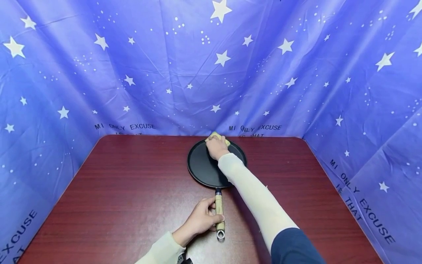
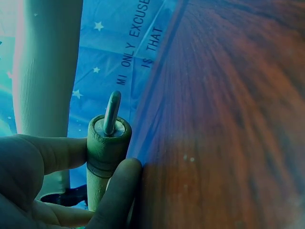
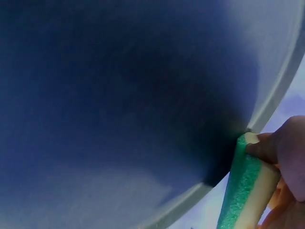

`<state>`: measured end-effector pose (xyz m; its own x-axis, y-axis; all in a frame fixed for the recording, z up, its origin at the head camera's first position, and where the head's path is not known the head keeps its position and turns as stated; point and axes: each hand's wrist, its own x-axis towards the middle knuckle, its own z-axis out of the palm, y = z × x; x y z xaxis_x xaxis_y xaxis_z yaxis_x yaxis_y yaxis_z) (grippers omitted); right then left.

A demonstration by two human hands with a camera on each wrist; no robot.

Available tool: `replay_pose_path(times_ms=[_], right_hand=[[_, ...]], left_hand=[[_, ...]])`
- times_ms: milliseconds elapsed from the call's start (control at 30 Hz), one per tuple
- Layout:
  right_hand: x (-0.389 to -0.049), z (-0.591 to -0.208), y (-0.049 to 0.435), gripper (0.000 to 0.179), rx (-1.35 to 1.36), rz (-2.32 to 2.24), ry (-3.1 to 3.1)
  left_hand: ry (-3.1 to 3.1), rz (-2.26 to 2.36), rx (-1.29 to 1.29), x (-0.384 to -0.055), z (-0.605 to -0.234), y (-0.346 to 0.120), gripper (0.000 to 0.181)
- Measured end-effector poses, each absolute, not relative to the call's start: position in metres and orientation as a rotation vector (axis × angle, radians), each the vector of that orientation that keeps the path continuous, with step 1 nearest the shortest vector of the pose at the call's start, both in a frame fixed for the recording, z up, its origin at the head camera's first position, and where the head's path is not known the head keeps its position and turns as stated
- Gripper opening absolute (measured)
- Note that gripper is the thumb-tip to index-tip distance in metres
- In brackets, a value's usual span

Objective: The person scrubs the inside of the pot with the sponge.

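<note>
A round black frying pan (image 1: pixel 204 167) lies on the table with its wooden handle (image 1: pixel 219 205) toward the near side. My left hand (image 1: pixel 202 217) holds that handle between thumb and fingers; the left wrist view shows the handle's end (image 2: pixel 109 143) with its metal hanging loop (image 2: pixel 112 112). At the pan's far rim, my right hand (image 1: pixel 217 146) grips a sponge (image 1: pixel 213 135), yellow with a green scouring side (image 3: pixel 243 188). In the right wrist view the sponge meets the pan's rim (image 3: pixel 274 102), its green side facing the pan.
The dark red wooden table (image 1: pixel 132 183) extends to both sides of the pan. A blue curtain (image 1: pixel 171 73) with white stars and lettering hangs behind the table and along its left and right sides. My right forearm passes over the pan's right part.
</note>
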<state>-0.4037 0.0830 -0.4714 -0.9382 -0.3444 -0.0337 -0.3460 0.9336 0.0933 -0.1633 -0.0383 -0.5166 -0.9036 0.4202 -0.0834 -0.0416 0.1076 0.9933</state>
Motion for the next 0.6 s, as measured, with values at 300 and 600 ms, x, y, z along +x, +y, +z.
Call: replay_pose_path(times_ms=[300, 600], right_hand=[[-0.407, -0.466, 0.112, 0.032, -0.472, 0.369, 3.007], [-0.399, -0.463, 0.141, 0.032, -0.513, 0.398, 3.005]], left_hand=[[1.998, 1.897, 0.367, -0.161, -0.515, -0.039, 0.069], [2.027, 1.895, 0.362, -0.159, -0.517, -0.037, 0.067]])
